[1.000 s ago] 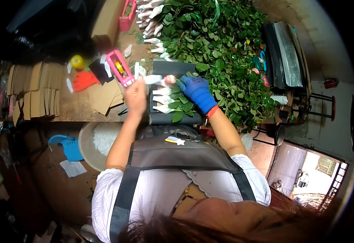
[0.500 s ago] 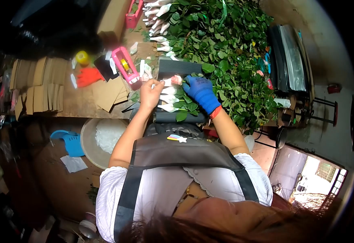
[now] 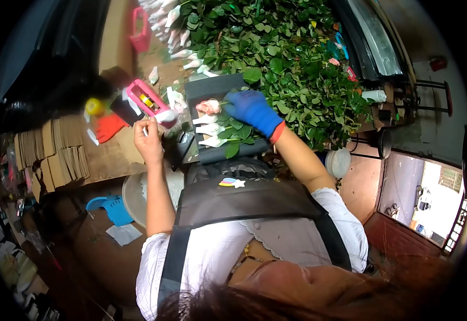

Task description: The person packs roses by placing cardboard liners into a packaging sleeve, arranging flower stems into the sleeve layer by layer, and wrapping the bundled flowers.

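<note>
My left hand is bare, its fingers pinched at the end of a small white flower sleeve, over the near end of a pink tape dispenser. In a blue glove, my right hand closes around the stem of a pink rose. The rose's head is uncovered and lies on a dark ribbed board; the glove hides part of its stem. Just below it on the board, several white-sleeved roses lie side by side, their leaves to the right.
A large heap of leafy stems covers the right of the table, with white-sleeved heads along its left edge. Cardboard pieces, an orange glove and a yellow tape roll lie left. Below stands a pale tub.
My left hand has moved left, away from the rose to the tape dispenser. My right hand stays at the rose, whose head now shows more fully. The whole view has shifted.
</note>
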### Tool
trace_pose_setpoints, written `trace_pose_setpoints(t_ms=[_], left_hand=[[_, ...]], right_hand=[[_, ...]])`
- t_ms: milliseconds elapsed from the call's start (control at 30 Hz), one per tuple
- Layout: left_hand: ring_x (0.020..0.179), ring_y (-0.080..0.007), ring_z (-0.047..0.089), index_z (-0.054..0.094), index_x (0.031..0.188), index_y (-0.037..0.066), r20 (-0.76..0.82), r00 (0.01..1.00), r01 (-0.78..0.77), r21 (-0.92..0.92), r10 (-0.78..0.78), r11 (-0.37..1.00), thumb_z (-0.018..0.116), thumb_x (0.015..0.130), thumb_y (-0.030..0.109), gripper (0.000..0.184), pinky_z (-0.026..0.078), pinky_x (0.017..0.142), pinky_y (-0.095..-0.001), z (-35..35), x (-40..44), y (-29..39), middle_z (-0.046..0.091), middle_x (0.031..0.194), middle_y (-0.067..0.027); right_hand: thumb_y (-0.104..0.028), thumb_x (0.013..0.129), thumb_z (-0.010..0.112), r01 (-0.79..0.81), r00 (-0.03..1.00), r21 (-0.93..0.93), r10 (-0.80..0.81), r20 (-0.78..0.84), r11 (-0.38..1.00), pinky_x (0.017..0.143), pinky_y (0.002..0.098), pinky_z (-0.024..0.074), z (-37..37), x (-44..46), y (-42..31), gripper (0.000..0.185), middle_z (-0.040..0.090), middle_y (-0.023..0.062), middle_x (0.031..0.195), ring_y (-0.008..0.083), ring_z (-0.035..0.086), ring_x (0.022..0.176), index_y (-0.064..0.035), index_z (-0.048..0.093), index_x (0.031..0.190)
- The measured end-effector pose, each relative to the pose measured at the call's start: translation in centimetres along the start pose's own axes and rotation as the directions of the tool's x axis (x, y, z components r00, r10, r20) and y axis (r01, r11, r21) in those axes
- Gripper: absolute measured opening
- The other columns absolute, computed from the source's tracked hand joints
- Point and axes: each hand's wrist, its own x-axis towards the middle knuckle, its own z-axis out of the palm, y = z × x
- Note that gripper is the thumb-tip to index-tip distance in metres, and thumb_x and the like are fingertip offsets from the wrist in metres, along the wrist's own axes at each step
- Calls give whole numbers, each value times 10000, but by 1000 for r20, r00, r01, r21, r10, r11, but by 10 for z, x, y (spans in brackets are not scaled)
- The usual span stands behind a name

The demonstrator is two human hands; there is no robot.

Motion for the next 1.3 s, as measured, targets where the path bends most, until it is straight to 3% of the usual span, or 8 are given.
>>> trace_pose_setpoints(t_ms=[67,267,467,533,600,767,967,1300], left_hand=[[728,-64,528,559,795,76,129,963,-255,161,235,954,613,913,19,142,432,628,-224,-4,-1,5,628,795,0],[599,-310,581,595,835,40,355,925,-152,667,-132,729,708,887,355,338,467,593,-380,46,-23,12,617,664,-117],[618,-142,571,600,746,19,263,947,-267,315,187,911,645,944,245,304,441,575,-350,48,-30,-25,622,694,-60],[693,-79,535,573,741,23,-2,978,206,56,-206,977,624,952,164,259,430,607,-292,13,-16,-9,586,705,-1],[686,-75,504,542,736,43,63,993,103,12,-103,995,603,954,111,236,419,618,-258,-19,-9,3,553,698,23],[651,-70,446,477,739,53,272,933,81,480,-236,874,709,887,200,312,409,582,-283,-22,-31,-6,504,682,5],[618,-150,560,619,771,29,377,896,-72,643,-233,763,707,906,328,339,436,578,-340,48,-38,5,595,643,-75],[642,-63,511,593,747,34,52,995,81,172,-91,982,595,977,187,276,420,575,-249,-18,-34,-8,599,735,4]], right_hand=[[-443,811,655,59,992,84,-67,103,995,843,464,518,-24,-6,0,434,710,154,1003,332,676,963,-124,655,1105],[-439,806,666,56,998,-81,-55,20,995,821,457,515,-3,-3,-6,423,699,134,1021,321,676,947,-128,625,1090],[-431,833,651,24,1000,-107,-24,3,994,784,451,519,5,0,-5,401,696,129,1006,319,678,917,-145,612,1110],[-403,818,688,-3,1000,-106,5,23,994,798,447,524,-1,-4,-10,415,707,118,1010,317,680,940,-133,619,1126],[-426,833,678,62,998,-3,-62,-26,998,798,425,533,-9,-16,-2,467,715,107,1020,305,688,929,-166,609,1215],[-367,863,703,199,980,413,-167,-111,889,697,342,545,-55,-61,-23,387,717,82,871,266,685,738,-223,650,1219],[-251,892,587,241,970,-300,-223,95,923,647,411,542,12,-37,-29,180,726,117,859,277,719,795,-126,702,950],[-309,870,610,198,978,-179,-183,95,964,719,427,545,-2,-45,-27,228,714,107,901,289,706,864,-125,679,987]])
